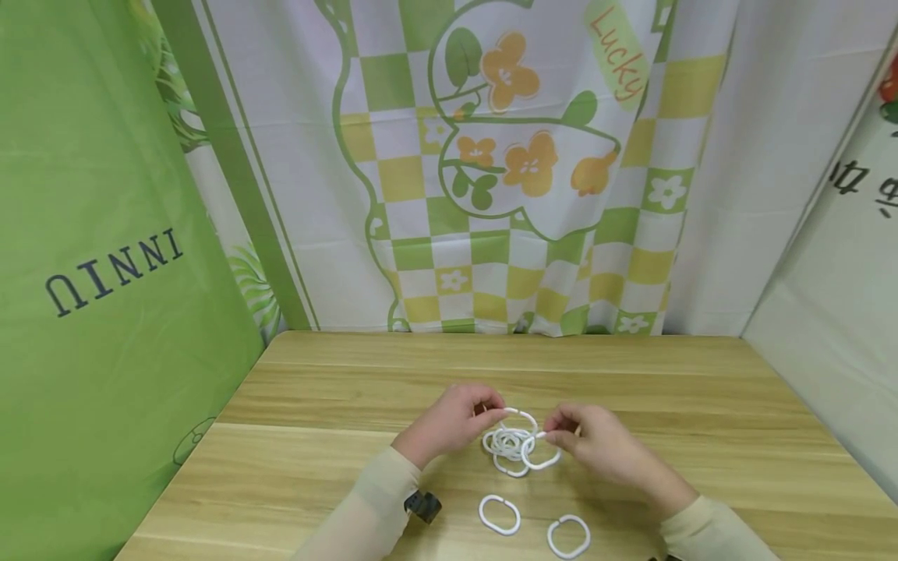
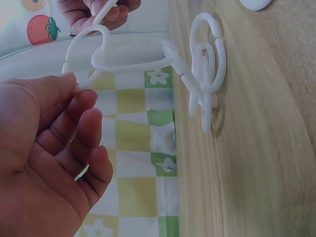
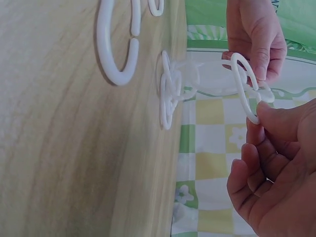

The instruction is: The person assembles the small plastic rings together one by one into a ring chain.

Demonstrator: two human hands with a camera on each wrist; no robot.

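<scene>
- My left hand pinches a white ring linked down to the ring pile on the table.
- My right hand grips a second ring between thumb and forefinger, raised beside the pile.
- I judge both light, springy plastic: smooth, rather slippery, fairly tough. Grasp the solid curve, clear of the split.
- The second ring's long axis runs roughly sideways between my hands.
- Nearer, one loose ring slants near-right; another slants far-right.
</scene>
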